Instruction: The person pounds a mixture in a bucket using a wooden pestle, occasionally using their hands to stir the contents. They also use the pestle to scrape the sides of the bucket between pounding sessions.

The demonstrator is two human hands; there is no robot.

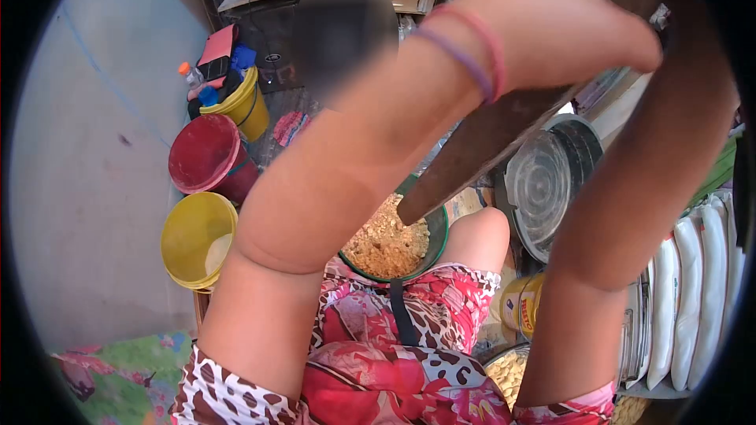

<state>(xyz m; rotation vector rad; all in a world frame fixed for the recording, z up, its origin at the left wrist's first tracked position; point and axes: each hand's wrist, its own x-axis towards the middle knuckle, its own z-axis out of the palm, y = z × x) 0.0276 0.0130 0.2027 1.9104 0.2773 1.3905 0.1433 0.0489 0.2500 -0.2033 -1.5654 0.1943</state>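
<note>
Left hand [579, 35] looks wrapped round long dark-brown wooden pole [465, 161], right hand out of view, can't tell its grip; tip's over coarse tan crumbs [390, 248] inside round green plastic-looking bucket [439, 238], so a slanted stroke could clip its far edge and spill.

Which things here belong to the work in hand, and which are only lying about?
Seem to belong to the work:
wooden pole
green bucket
crumbly food inside it

Seem only lying about:
red bucket
nearer yellow bucket
grey basin
</note>
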